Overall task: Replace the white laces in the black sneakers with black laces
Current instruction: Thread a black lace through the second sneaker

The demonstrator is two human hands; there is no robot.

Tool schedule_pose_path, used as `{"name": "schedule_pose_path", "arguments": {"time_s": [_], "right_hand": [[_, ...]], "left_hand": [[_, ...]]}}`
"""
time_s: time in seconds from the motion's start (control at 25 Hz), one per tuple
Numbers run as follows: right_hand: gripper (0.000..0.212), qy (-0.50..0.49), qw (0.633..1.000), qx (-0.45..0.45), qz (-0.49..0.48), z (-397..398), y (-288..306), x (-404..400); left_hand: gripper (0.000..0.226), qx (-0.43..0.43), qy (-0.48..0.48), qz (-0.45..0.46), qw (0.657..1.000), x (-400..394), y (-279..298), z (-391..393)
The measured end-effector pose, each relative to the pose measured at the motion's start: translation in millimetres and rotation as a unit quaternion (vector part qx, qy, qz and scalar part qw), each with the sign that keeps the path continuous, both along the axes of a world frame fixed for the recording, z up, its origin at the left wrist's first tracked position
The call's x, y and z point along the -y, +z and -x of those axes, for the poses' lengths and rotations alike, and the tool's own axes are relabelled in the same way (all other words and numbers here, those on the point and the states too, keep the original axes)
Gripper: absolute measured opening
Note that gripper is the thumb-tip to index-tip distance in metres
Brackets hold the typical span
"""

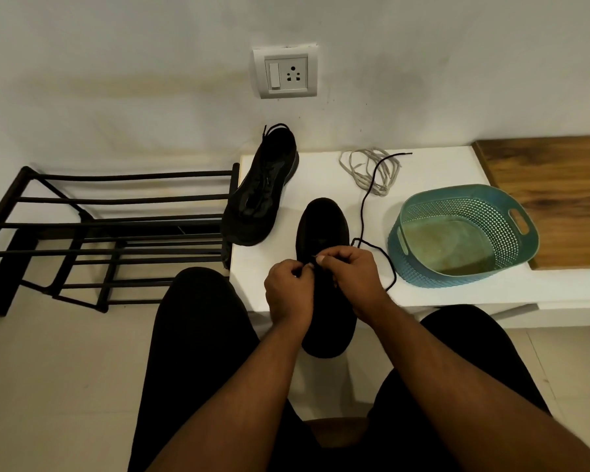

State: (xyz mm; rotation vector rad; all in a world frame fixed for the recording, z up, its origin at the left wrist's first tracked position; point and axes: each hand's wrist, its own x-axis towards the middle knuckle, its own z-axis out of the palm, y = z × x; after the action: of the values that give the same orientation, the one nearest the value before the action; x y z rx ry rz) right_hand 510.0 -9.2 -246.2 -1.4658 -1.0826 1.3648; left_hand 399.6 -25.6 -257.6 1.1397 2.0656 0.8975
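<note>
A black sneaker (pixel 322 226) lies toe-away on the white bench (pixel 457 165), its heel hanging over the front edge. Both my hands work over its lacing area. My left hand (pixel 288 292) pinches something at the eyelets with curled fingers; what it pinches is hidden. My right hand (pixel 349 277) pinches the black lace (pixel 365 202), which runs out to the right, loops, and trails to the back of the bench. A second black sneaker (pixel 261 189) with black laces lies at the bench's left end. The removed white laces (pixel 368 172) sit in a loose pile at the back.
A teal perforated basket (pixel 521 240) stands on the bench to the right of the sneaker. Past it lies a wooden board (pixel 559 178). A black metal shoe rack (pixel 109 233) stands on the floor at the left. A wall socket (pixel 285 73) is above. My knees flank the sneaker's heel.
</note>
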Motion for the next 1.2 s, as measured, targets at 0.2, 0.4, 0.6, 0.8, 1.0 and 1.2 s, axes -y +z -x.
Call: {"name": "schedule_pose_path", "arguments": {"time_s": [0.2, 0.4, 0.6, 0.8, 1.0, 1.2], "right_hand": [[0.011, 0.102, 0.969, 0.217, -0.068, -8, -10, -2], [0.019, 0.124, 0.93, 0.327, -0.112, 5, -6, -9], [0.023, 0.164, 0.894, 0.405, -0.1, 7, -10, -10], [0.018, 0.087, 0.937, 0.331, -0.071, 10, -18, -4], [0.018, 0.032, 0.957, 0.284, -0.051, 19, -22, 0], [0.017, 0.006, 0.97, 0.238, -0.037, 24, -23, -2]], "left_hand": [[0.02, 0.024, 0.028, 0.046, 0.998, -7, 0, 5], [0.02, 0.06, 0.042, 0.018, 0.997, -8, 3, 9], [0.022, 0.208, 0.075, 0.004, 0.975, -9, 0, 11], [0.015, 0.348, 0.075, 0.016, 0.934, -8, 3, 18], [0.015, 0.363, 0.063, 0.001, 0.93, -7, 3, 17], [0.016, 0.368, 0.077, 0.002, 0.927, -6, 0, 17]]}}
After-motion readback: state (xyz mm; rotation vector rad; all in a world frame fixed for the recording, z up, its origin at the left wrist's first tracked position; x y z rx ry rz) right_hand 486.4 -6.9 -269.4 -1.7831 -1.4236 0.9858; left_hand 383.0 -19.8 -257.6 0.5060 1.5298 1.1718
